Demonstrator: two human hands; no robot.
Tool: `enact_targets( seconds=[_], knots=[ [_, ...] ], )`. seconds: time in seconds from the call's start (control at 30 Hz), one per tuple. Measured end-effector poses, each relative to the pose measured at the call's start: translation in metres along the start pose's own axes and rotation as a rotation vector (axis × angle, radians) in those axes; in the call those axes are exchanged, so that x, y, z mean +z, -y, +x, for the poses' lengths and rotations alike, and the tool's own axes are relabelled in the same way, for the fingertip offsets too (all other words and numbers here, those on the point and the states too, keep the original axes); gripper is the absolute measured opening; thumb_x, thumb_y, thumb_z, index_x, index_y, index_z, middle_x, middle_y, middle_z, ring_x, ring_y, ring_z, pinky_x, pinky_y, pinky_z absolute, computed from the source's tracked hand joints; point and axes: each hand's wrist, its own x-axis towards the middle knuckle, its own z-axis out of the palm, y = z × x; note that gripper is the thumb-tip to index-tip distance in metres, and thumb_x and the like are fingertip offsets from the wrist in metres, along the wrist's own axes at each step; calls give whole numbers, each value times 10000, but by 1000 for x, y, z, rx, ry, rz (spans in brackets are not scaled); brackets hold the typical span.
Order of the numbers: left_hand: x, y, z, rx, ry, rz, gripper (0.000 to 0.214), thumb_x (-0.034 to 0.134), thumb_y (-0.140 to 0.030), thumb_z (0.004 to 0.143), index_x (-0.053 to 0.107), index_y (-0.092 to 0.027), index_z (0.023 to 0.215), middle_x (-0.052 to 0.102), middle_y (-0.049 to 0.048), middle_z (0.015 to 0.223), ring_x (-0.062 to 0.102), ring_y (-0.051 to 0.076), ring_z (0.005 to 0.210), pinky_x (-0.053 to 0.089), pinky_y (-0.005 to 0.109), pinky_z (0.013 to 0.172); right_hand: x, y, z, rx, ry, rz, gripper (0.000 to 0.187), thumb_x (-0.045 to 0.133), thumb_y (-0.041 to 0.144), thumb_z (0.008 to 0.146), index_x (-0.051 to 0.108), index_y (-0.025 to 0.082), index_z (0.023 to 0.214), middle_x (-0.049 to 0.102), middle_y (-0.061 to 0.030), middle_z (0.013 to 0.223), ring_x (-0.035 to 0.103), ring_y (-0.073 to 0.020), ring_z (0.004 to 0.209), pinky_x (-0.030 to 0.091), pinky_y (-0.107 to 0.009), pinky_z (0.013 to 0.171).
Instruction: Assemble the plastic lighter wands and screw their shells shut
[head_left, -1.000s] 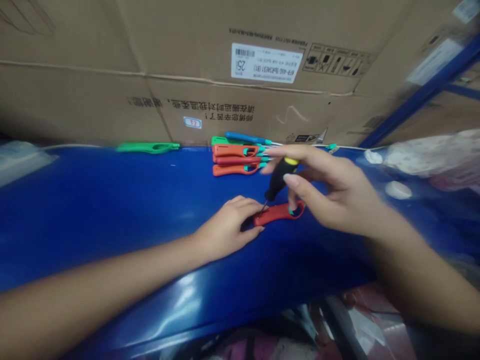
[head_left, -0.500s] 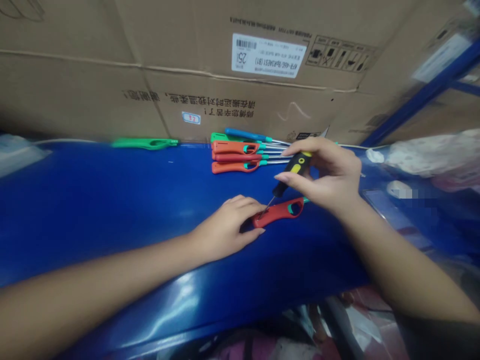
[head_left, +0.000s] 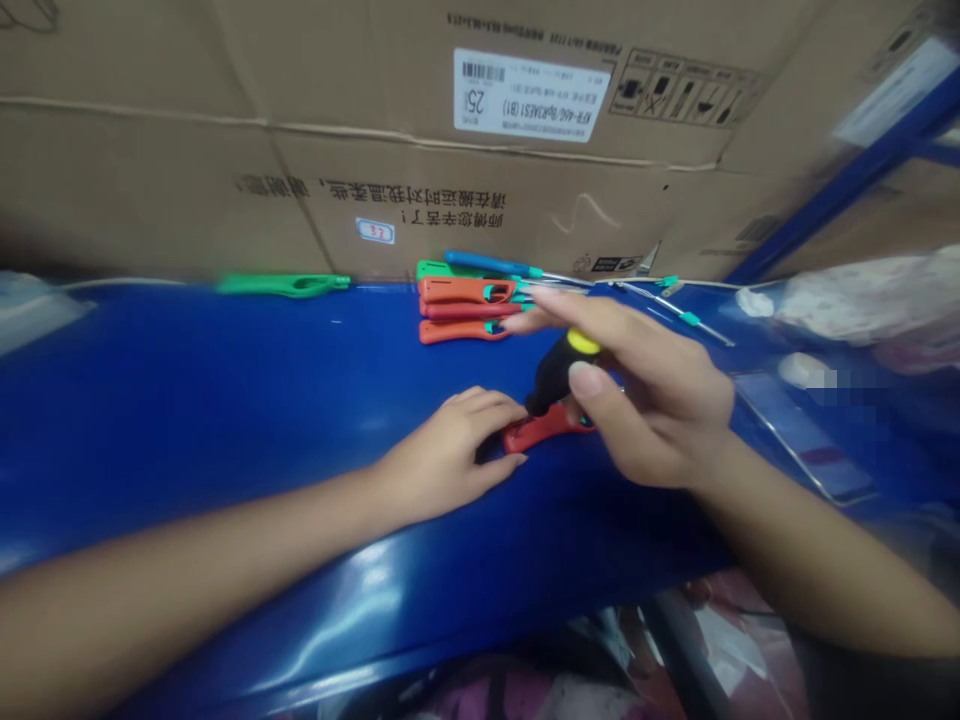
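Observation:
A red long-neck lighter [head_left: 534,430] lies on the blue table, its left end pinched between the thumb and fingers of my left hand [head_left: 457,450]. My right hand [head_left: 649,385] grips a black and yellow screwdriver [head_left: 555,372], which is tilted with its tip end down at the red lighter's left part. The tip itself is hidden, and so is the lighter's right end, behind my right hand. Behind my hands, several lighters lie bunched together, among them an orange lighter [head_left: 459,332] and a blue lighter [head_left: 487,263].
A large cardboard box [head_left: 360,150] rises along the table's back edge. At its foot lies a green lighter body [head_left: 281,286]. Thin metal rods with green parts [head_left: 690,318] lie to the right, near a flat phone-like object [head_left: 806,440]. A blue metal frame [head_left: 847,175] slants at the right.
My right hand has come down and nearer with the screwdriver, now covering more of the red lighter. My left hand keeps its hold. The metal rods at the right have come into sight.

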Motion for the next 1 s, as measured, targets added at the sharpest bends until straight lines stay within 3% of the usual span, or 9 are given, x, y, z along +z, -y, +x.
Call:
enact_targets(
  seconds=[0.07, 0.2, 0.4, 0.57, 0.73, 0.8, 0.9, 1.0],
  knots=[
    [0, 0, 0, 3, -8, -12, 231, 665, -226, 906, 645, -173, 1130, 684, 82, 1142, 618, 242, 1078, 507, 417, 966, -4, 6, 1, 35, 30, 24, 294, 535, 310, 998, 656, 252, 1259, 746, -55, 1016, 705, -192, 845, 619, -354, 739],
    [-1, -1, 0, 6, -8, -26, 253, 647, -206, 910, 629, -186, 1162, 681, 74, 1173, 615, 234, 1105, 492, 408, 998, -10, 8, 0, -81, 23, -94, 236, 707, 340, 900, 724, 298, 1132, 728, -18, 838, 670, -158, 704, 591, -276, 630],
    [-1, 0, 0, -5, 6, -8, 269, 662, -234, 913, 640, -179, 1175, 677, 84, 1182, 612, 244, 1108, 491, 418, 997, -6, 2, 0, 72, 58, 68, 339, 431, 350, 1040, 653, 266, 1282, 746, -52, 1035, 700, -176, 819, 620, -338, 725],
    [1, 1, 0, 6, -12, 4, 280, 676, -242, 906, 644, -186, 1178, 678, 82, 1192, 614, 245, 1118, 490, 410, 998, -3, -7, -1, -39, -103, -37, 250, 676, 395, 921, 718, 262, 1129, 732, -14, 807, 693, -187, 743, 602, -339, 724],
    [1, 0, 0, -2, -10, 8, 338, 670, -243, 909, 628, -191, 1241, 681, 84, 1153, 622, 241, 1070, 500, 415, 975, -3, -8, -1, 62, 44, 38, 358, 440, 345, 1037, 601, 265, 1346, 737, -52, 1098, 707, -206, 938, 603, -387, 817],
    [1, 0, 0, -3, -10, 5, 317, 670, -250, 908, 635, -193, 1218, 680, 84, 1155, 622, 247, 1079, 501, 421, 972, -3, -9, -1, 77, 28, 73, 320, 516, 344, 1010, 636, 258, 1294, 746, -45, 1053, 707, -191, 869, 605, -362, 780],
    [0, 0, 0, 1, -9, 4, 308, 677, -249, 904, 634, -192, 1204, 682, 80, 1146, 625, 248, 1086, 499, 420, 973, -2, -12, -1, -10, -94, -3, 255, 703, 363, 902, 716, 257, 1134, 755, -35, 917, 696, -192, 772, 602, -347, 734],
    [0, 0, -1, 4, -4, 11, 337, 682, -244, 906, 623, -178, 1231, 684, 84, 1145, 626, 237, 1071, 502, 411, 974, -2, -14, -1, -2, -87, -29, 269, 600, 387, 966, 702, 268, 1185, 757, -58, 998, 705, -210, 851, 607, -371, 765]
  ],
)
